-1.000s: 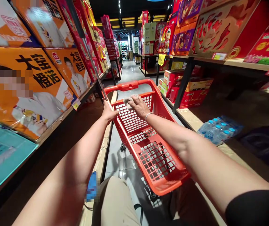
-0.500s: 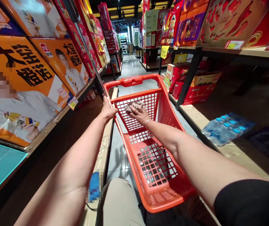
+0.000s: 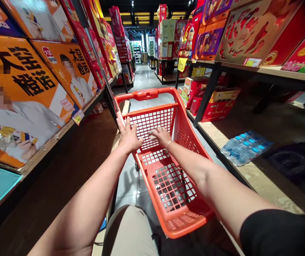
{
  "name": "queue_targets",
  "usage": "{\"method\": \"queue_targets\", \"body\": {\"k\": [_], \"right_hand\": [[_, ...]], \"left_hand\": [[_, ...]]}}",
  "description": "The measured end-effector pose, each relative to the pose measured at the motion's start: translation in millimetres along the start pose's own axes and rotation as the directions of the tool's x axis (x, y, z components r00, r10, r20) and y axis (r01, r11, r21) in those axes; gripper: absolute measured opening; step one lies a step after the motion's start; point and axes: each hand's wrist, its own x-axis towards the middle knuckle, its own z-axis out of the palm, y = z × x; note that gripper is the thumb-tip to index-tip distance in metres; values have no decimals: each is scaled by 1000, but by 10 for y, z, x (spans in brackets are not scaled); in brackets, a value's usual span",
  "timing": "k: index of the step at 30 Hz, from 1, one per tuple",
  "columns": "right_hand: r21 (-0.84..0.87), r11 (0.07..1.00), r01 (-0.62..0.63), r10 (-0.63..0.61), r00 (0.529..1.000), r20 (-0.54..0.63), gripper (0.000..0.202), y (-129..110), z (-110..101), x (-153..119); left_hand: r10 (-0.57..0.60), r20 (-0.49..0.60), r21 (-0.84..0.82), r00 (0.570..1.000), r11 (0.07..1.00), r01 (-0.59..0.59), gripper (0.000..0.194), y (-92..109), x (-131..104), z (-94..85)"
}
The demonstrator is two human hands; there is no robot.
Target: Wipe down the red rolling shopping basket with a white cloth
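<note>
A red plastic shopping cart [image 3: 163, 222] stands in the aisle before me, its basket facing up at me. My left hand [image 3: 129, 137] rests on the cart's left rim, near the upright mesh panel [image 3: 152, 117], with fingers spread and thumb apart. Inside the basket, my right hand [image 3: 161, 137] bends its fingers over a greyish cloth [image 3: 151, 135] against the lower part of that panel. Most of the cloth is hidden behind the fingers. The cart's handle [image 3: 145, 94] is at the far end.
Orange cartons [image 3: 21, 89] fill the left shelf; red and gold gift boxes [image 3: 248, 32] line the right one. Shrink-wrapped water bottles [image 3: 244, 147] lie on the low right shelf. Shelf posts flank the cart closely. The tiled aisle [image 3: 143, 73] runs on beyond it.
My right hand has moved down the mesh panel with the cloth, now mostly out of sight. My left hand has slid nearer along the rim and spread its fingers. The view shifted slightly.
</note>
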Motion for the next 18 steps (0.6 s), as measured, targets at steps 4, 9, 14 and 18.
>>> {"method": "queue_targets", "body": {"k": [4, 9, 14, 18], "right_hand": [[37, 983, -178, 179, 914, -363, 46, 265, -329, 214], [69, 975, -213, 214, 977, -13, 53, 455, 90, -158], [42, 916, -399, 378, 893, 244, 52, 380, 705, -564], [89, 884, -458, 425, 869, 253, 46, -24, 926, -517]], "left_hand": [[52, -14, 5, 999, 999, -52, 84, -55, -17, 2], [59, 5, 7, 998, 998, -59, 89, -21, -82, -38], [70, 47, 70, 996, 995, -73, 88, -8, -76, -41], [126, 79, 111, 989, 985, -134, 84, -49, -22, 7]]}}
